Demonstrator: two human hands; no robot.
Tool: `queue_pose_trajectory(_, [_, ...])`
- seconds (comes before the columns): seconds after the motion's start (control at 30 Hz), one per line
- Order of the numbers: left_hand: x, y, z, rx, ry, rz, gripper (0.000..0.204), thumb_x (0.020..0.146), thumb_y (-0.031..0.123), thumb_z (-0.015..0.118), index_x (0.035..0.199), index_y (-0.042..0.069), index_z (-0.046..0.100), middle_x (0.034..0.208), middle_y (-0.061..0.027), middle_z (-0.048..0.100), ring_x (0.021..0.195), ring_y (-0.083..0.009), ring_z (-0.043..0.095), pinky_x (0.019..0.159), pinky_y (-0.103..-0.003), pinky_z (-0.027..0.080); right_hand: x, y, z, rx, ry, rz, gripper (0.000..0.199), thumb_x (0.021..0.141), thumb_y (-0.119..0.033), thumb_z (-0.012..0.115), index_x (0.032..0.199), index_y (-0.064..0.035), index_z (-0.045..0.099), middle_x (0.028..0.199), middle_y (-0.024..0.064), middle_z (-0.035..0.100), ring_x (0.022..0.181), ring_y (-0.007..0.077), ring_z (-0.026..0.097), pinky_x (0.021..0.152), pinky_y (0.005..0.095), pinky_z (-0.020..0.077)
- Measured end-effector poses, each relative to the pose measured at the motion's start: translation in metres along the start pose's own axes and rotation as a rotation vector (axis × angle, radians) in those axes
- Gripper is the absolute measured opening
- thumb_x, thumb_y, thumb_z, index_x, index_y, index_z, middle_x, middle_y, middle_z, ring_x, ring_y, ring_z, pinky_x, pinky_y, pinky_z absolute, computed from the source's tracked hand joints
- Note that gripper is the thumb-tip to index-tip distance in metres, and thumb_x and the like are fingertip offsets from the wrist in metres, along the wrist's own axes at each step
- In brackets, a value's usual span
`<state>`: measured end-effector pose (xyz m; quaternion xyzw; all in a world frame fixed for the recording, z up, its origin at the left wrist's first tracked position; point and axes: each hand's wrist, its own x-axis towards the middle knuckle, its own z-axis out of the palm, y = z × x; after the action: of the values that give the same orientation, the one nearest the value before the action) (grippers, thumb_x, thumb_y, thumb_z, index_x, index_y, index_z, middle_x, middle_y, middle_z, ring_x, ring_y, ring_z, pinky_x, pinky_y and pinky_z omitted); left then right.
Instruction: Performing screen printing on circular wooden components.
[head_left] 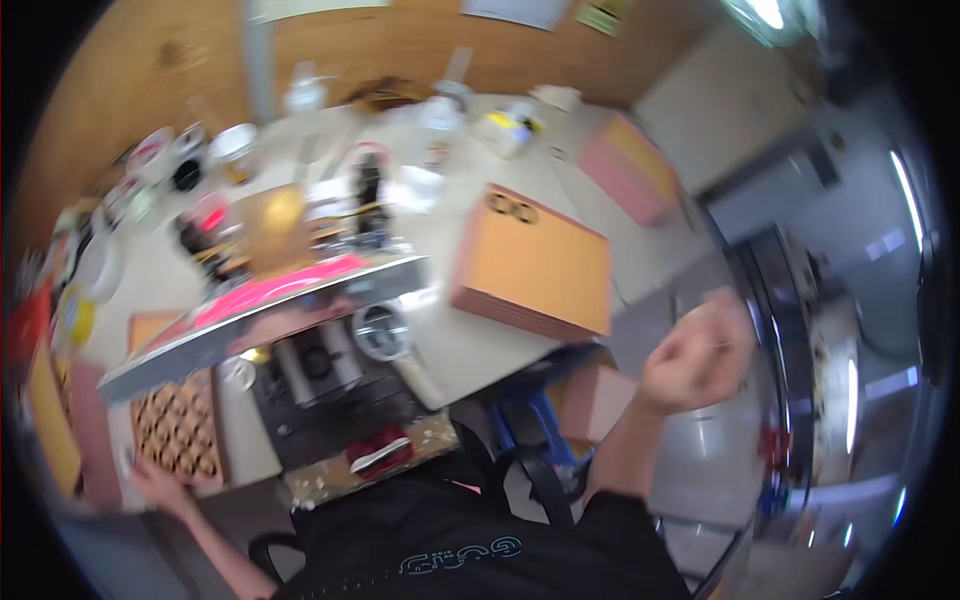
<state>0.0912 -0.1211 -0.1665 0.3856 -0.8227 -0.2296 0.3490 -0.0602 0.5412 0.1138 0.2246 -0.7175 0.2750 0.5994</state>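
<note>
My right hand [700, 358] is raised to the right of the table, smeared by motion. Its fingers curl inward, and whether anything small is between them I cannot make out. At the lower left, my left hand [165, 490] rests at the near corner of a tray [222, 440] holding rows of small black ring-shaped pieces [178, 430]. Those fingers look stretched out, though blurred. Between the hands, a tilted metal frame [330, 290] with bright pink material [275, 290] sits on a bench machine. A round magnifier [382, 330] with a pale handle stands beside it.
An orange-topped stack of boards [540, 260] bears two black rings [512, 207]. Another pink stack [630, 170] stands behind it. Bottles and tubs [235, 145] line the table's back. Below are a blue stool [530, 415] and a ledge with a red item [380, 450].
</note>
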Motion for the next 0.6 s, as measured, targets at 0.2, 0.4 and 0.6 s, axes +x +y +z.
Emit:
queue_pose_trajectory(0.2, [-0.017, 0.04, -0.003, -0.259, 0.045, -0.095, 0.037, 0.11, 0.022, 0.056, 0.14, 0.0, 0.057, 0.12, -0.0164, 0.068, 0.102, -0.0241, 0.065, 0.091, -0.034, 0.051, -0.159, -0.051, 0.061, 0.073, -0.52, 0.846, 0.013, 0.094, 0.001, 0.068, 0.104, 0.0022, 0.076, 0.084, 0.0051, 0.073, 0.066, 0.0109, 0.057, 0.061, 0.0226, 0.0468])
queue_pose_trajectory(0.4, [-0.015, 0.081, -0.015, -0.277, 0.149, -0.086, 0.04, 0.108, 0.013, 0.055, 0.146, -0.001, 0.054, 0.135, -0.0187, 0.066, 0.119, -0.0259, 0.066, 0.104, -0.035, 0.05, -0.239, -0.021, 0.067, -0.039, -0.526, 0.769, 0.016, 0.097, -0.009, 0.068, 0.104, 0.0032, 0.076, 0.083, 0.0091, 0.074, 0.066, 0.0153, 0.06, 0.064, 0.0276, 0.0511])
queue_pose_trajectory(0.6, [-0.041, 0.181, -0.074, -0.762, 0.166, 0.219, 0.055, 0.101, 0.007, 0.056, 0.154, -0.003, 0.041, 0.155, -0.0205, 0.051, 0.139, -0.0317, 0.053, 0.12, -0.042, 0.041, -0.238, -0.034, 0.058, -0.219, -0.582, 0.721, 0.016, 0.095, -0.011, 0.065, 0.102, -0.0006, 0.076, 0.08, 0.0104, 0.073, 0.063, 0.0198, 0.06, 0.062, 0.0322, 0.0504])
